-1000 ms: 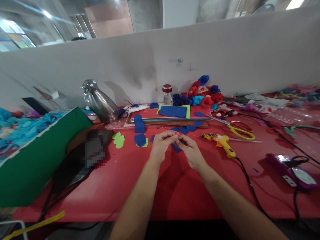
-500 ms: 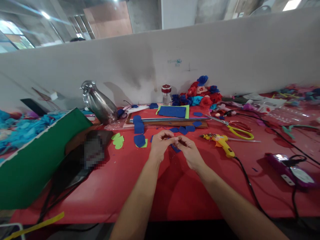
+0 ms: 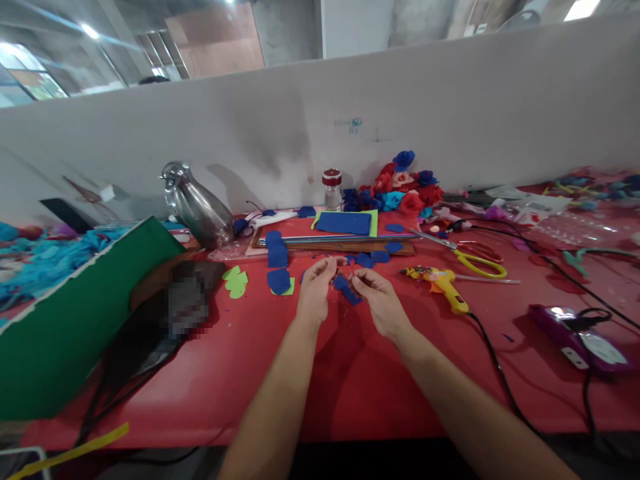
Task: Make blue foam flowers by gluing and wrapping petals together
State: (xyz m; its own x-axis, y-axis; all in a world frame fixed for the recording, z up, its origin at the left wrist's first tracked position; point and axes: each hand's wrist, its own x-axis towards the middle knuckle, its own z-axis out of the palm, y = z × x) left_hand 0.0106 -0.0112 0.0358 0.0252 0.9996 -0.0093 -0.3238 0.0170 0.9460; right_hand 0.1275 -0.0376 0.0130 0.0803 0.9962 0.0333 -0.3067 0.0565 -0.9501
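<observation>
My left hand [image 3: 316, 288] is curled above the red table, thumb and fingers pressed together; whatever they pinch is too small to make out. Opposite it, my right hand [image 3: 381, 300] pinches a small red piece [image 3: 352, 265] that sticks up at the fingertips. A short gap separates the two hands. Below and between them lie blue petal-shaped pieces [image 3: 348, 291] on the table. More blue cut pieces [image 3: 379, 257] lie just beyond my right hand. Left of my left hand is a blue piece [image 3: 278, 281] partly over a light green one.
A yellow glue gun [image 3: 447, 293] and yellow-handled scissors [image 3: 481, 265] lie to the right, with a purple device [image 3: 580, 340] nearer. Behind are a steel jug [image 3: 203, 207], a red-lidded jar [image 3: 332, 190] and paper flowers [image 3: 410, 193]. A green box [image 3: 85, 320] stands left.
My hands have moved apart from touching fingertips, opening a small gap. The small red piece and the blue pieces below now show between them.
</observation>
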